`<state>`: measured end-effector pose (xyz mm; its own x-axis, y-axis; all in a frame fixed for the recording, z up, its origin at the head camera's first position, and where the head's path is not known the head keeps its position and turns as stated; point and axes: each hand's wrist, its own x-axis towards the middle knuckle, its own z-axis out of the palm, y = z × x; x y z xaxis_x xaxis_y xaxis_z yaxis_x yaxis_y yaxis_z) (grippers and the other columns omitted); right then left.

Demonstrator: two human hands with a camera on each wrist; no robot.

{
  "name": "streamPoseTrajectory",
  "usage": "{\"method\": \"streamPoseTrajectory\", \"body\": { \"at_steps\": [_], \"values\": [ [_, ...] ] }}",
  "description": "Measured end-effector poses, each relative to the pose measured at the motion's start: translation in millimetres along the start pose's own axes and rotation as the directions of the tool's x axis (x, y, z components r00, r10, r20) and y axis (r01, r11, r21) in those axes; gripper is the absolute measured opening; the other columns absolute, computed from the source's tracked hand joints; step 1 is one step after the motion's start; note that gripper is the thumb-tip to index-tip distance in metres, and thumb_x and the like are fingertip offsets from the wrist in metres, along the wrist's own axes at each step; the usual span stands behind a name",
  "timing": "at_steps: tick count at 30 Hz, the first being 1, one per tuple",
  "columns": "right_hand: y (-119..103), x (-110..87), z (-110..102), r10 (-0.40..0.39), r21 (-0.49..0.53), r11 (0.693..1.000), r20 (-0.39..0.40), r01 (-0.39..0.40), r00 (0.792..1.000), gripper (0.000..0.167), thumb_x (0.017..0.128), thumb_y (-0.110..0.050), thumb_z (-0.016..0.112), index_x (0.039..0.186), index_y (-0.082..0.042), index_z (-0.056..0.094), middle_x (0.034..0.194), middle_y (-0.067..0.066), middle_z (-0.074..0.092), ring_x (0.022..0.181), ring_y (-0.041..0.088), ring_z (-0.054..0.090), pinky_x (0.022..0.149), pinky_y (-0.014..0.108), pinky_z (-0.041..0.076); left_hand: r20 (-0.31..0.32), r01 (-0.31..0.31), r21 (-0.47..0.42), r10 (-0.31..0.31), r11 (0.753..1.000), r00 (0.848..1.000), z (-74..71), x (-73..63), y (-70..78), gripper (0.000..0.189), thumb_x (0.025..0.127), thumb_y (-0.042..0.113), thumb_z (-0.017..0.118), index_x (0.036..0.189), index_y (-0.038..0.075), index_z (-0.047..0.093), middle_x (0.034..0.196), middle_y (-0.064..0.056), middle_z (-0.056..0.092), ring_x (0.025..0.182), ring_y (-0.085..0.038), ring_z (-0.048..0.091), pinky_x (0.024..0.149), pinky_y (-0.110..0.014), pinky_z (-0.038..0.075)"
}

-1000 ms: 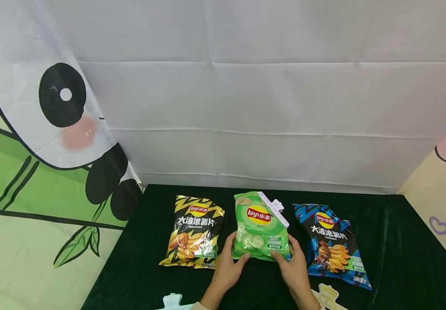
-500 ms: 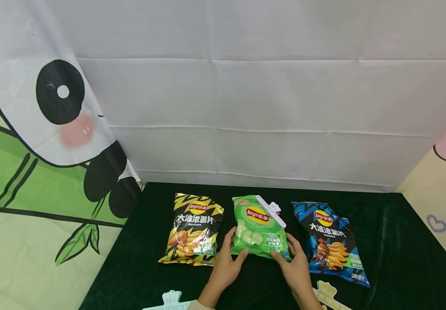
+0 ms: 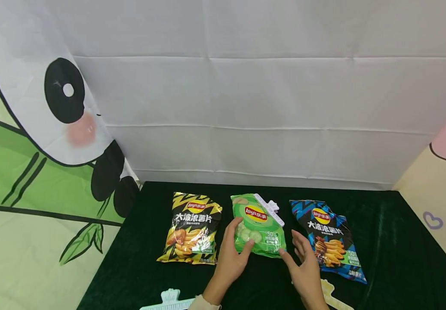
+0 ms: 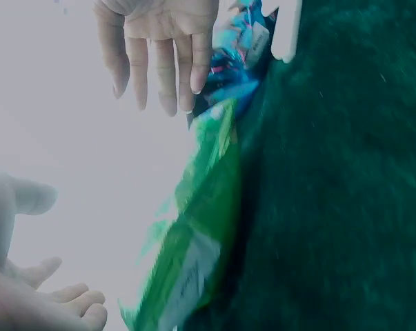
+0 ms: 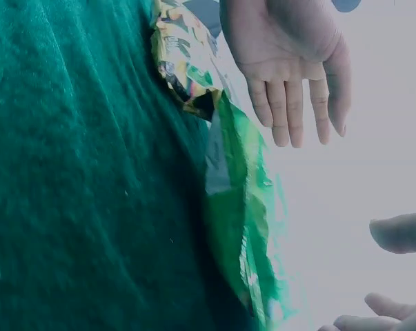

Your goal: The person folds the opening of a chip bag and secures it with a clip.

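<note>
Cloth (image 3: 397,254) of dark green bears a green bag (image 3: 260,228) at mid-scene in the head view, a white clip (image 3: 268,209) across the bag's far right corner. The left hand (image 3: 229,260) is at the bag's near left, thumb and fingers parted; the right hand (image 3: 305,268) is at its near right, fingers loosely spread. A yellow-and-black bag (image 3: 191,230) lies left, a blue-and-black bag (image 3: 330,241) right; a pale blue clip (image 3: 170,300) is near left, a cream clip (image 3: 331,295) near right. The left wrist view shows both hands relaxed beside the green bag. In the right wrist view, the left hand's fingers hang straight, clear of the bag.
</note>
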<state>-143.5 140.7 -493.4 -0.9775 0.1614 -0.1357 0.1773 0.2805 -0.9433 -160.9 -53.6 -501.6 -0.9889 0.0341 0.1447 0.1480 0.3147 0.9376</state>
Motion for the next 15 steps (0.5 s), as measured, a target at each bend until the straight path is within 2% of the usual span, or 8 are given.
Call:
{"method": "streamPoseTrajectory", "body": {
  "at_steps": [4, 10, 12, 15],
  "values": [
    [-0.9, -3.9, -13.9, 0.008, -0.001, 1.0, -0.041, -0.008, 0.999, 0.064, 0.098, -0.017, 0.066, 0.153, -0.01, 0.034, 0.163, 0.017, 0.033, 0.15, 0.039, 0.033, 0.122, 0.057, 0.029, 0.044, -0.022, -0.028, 0.023, 0.999, 0.999, 10.3, 0.0, 8.0, 0.059, 0.099, 0.024, 0.062, 0.151, 0.017, 0.036, 0.161, -0.012, 0.033, 0.148, -0.033, 0.035, 0.121, -0.061, 0.029],
    [6.1, -7.5, -35.7, 0.022, -0.014, 1.0, -0.137, -0.025, 0.99, 0.065, 0.098, -0.02, 0.066, 0.153, -0.008, 0.034, 0.161, 0.021, 0.035, 0.149, 0.041, 0.033, 0.121, 0.059, 0.031, 0.137, -0.055, -0.044, 0.061, 0.997, 0.989, 35.7, -3.6, 19.2, 0.055, 0.099, 0.029, 0.062, 0.149, 0.026, 0.039, 0.16, -0.005, 0.037, 0.149, -0.027, 0.037, 0.122, -0.056, 0.03],
    [10.0, -8.9, -42.9, 0.024, -0.012, 1.0, -0.181, -0.026, 0.983, 0.064, 0.099, -0.021, 0.065, 0.153, -0.007, 0.034, 0.16, 0.023, 0.037, 0.148, 0.042, 0.035, 0.119, 0.059, 0.032, 0.175, -0.051, -0.067, 0.062, 0.996, 0.983, 44.8, -4.3, 22.6, 0.054, 0.099, 0.03, 0.061, 0.148, 0.031, 0.038, 0.158, -0.002, 0.04, 0.147, -0.025, 0.04, 0.122, -0.054, 0.033],
    [16.1, -8.3, -53.1, 0.023, -0.016, 0.999, -0.254, -0.028, 0.967, 0.061, 0.1, -0.023, 0.064, 0.152, -0.006, 0.037, 0.158, 0.023, 0.041, 0.146, 0.042, 0.038, 0.116, 0.059, 0.034, 0.233, -0.012, -0.094, 0.034, 0.995, 0.972, 57.6, -4.1, 28.2, 0.052, 0.1, 0.033, 0.06, 0.147, 0.036, 0.037, 0.156, 0.003, 0.043, 0.144, -0.022, 0.045, 0.12, -0.049, 0.037]
  ]
}}
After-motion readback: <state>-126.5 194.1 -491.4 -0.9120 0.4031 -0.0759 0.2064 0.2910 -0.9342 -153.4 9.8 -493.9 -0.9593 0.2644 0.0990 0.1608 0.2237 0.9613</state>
